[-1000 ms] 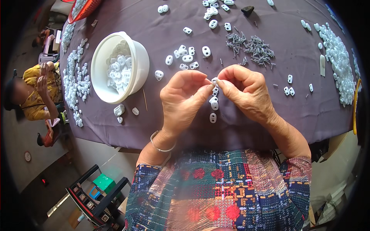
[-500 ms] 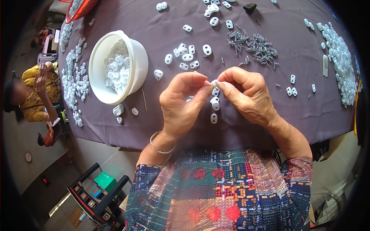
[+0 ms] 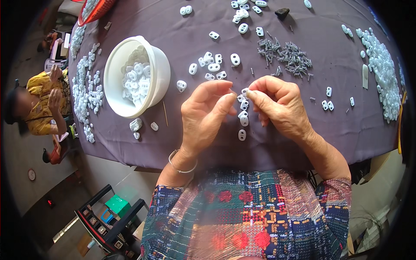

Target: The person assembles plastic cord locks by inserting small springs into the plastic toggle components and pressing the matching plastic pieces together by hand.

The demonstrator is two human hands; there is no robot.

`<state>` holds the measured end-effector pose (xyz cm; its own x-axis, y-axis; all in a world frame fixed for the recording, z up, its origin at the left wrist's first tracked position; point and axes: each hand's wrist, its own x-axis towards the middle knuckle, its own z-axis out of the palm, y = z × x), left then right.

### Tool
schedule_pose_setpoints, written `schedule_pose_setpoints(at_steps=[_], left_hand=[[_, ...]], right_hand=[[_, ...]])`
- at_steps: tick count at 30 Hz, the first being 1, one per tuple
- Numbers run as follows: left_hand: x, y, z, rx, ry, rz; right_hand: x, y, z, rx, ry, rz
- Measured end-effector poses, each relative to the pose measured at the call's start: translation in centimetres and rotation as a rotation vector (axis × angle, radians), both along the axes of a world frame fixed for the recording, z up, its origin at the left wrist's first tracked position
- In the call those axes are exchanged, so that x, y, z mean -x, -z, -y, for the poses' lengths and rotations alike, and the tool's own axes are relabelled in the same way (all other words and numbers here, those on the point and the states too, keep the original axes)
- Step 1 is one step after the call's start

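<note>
Between its thumb and index finger my right hand [image 3: 279,106] pinches a small white plastic cord lock [image 3: 245,92]. Just left of it, my left hand [image 3: 206,112] has thumb and index tips drawn together in a pinch; whatever lies between them is too small to make out. Below the fingertips more white cord locks lie in a short column on the cloth, the lowest cord lock [image 3: 242,135] showing two holes. Beyond my hands sits a loose group of cord locks [image 3: 213,67], and to its right a heap of small metal springs [image 3: 294,60].
A white tub [image 3: 164,82] of white pieces leans at left, by a stone [image 3: 136,125] and a thin stick [image 3: 165,113]. Piles of small white parts [image 3: 381,78] line both table sides. A red basket [image 3: 99,11] stands far left; a person in yellow [image 3: 41,102] sits beyond.
My left fingertips have drawn back slightly from the cord lock, which stays in my right hand. The view has shifted a little, so the table things sit slightly further right and lower.
</note>
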<state>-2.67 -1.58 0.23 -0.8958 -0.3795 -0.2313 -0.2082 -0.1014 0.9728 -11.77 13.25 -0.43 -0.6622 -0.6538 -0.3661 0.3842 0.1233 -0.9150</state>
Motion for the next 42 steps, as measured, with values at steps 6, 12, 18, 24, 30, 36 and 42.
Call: schedule_pose_setpoints(at_steps=[6, 12, 18, 24, 30, 36, 42], left_hand=[[-0.2, 0.2, -0.2, 0.135, 0.077, 0.017], [-0.2, 0.8, -0.4, 0.246, 0.089, -0.033], [-0.2, 0.9, -0.7, 0.24, 0.044, -0.062], [-0.2, 1.3, -0.7, 0.255, 0.034, -0.07], [-0.5, 0.8, -0.8, 0.267, 0.075, -0.07], [-0.3, 1.0, -0.9, 0.291, 0.075, -0.093], [-0.1, 1.3, -1.1, 0.361, 0.023, -0.169]], right_hand=[[-0.1, -0.1, 0.1, 0.026, 0.004, 0.023], [-0.1, 0.2, 0.0, 0.009, -0.048, -0.015], [-0.1, 0.1, -0.1, 0.006, -0.071, -0.105], [-0.2, 1.0, -0.1, 0.023, -0.057, -0.217], [-0.2, 0.3, -0.3, -0.021, -0.079, -0.224], [-0.1, 1.4, -0.2, 0.046, -0.07, -0.347], [-0.1, 0.6, -0.2, 0.028, -0.085, -0.274]])
